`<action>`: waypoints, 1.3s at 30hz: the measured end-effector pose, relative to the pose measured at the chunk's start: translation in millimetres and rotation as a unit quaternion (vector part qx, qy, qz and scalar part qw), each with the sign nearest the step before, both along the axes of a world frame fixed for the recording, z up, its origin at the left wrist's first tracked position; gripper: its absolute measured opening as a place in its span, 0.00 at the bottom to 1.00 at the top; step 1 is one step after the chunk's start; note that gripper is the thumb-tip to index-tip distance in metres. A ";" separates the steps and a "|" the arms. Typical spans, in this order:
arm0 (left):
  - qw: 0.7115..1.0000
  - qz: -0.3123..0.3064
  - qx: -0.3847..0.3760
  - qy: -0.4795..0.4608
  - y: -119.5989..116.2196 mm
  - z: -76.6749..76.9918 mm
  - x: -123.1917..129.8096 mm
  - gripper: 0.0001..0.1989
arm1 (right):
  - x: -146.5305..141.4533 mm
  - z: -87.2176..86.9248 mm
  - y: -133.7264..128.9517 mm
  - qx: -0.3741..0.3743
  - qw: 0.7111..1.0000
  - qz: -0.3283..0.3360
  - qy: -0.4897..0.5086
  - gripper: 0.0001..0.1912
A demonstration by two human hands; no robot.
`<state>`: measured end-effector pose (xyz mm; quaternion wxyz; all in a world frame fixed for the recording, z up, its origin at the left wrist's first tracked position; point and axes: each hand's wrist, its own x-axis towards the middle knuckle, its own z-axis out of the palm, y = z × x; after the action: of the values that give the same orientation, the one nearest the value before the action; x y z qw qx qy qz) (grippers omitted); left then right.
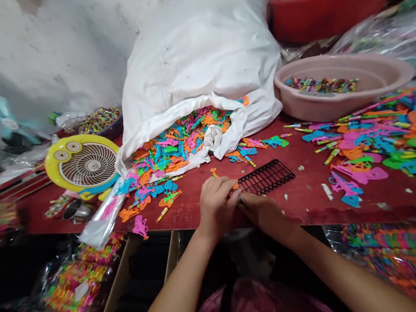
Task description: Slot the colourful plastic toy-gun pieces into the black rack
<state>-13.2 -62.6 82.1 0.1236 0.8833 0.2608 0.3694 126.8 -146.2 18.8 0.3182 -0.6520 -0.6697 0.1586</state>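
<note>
My left hand point(217, 204) and my right hand point(264, 214) meet over the front part of the red table point(294, 211). Between and beyond them lies a black plastic grid rack point(268, 177), its left end partly covered by my fingers. The left fingers are closed, and a small orange bit point(235, 186) shows at their tips. My right hand is curled at the rack's near edge; what its fingertips pinch is too small to make out. Just beyond the left hand lies a small orange plastic piece point(214, 173).
A white sack point(199, 47) spills colourful plastic toy pieces point(175, 145) at the back. At left stands a yellow fan point(52, 161). A pink basin point(378, 65) and a loose pile of toy pieces point(362, 143) are at right. Bagged pieces point(71, 286) lie below the table.
</note>
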 end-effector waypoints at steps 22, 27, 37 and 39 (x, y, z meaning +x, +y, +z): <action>0.978 0.199 -0.035 -0.050 -18.5 -55.7 -34.1 0.07 | -23.4 6.4 -17.6 0.057 0.970 -0.034 -0.232 0.06; 0.974 0.225 0.019 -0.038 -11.0 -57.0 -19.4 0.08 | -22.5 -0.6 -16.6 0.071 0.968 -0.026 -0.239 0.07; 0.970 0.241 0.027 0.027 -11.0 -52.9 -10.5 0.12 | -23.1 -8.0 -15.5 0.109 0.961 -0.011 -0.255 0.10; 0.972 0.234 0.003 0.018 -10.5 -52.8 -12.0 0.12 | -23.7 -7.8 -17.3 0.110 0.961 -0.009 -0.253 0.10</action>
<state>-25.2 -73.1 29.3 0.0261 0.8045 0.4612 0.3733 103.1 -163.5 11.1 0.2095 -0.6375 -0.7361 -0.0891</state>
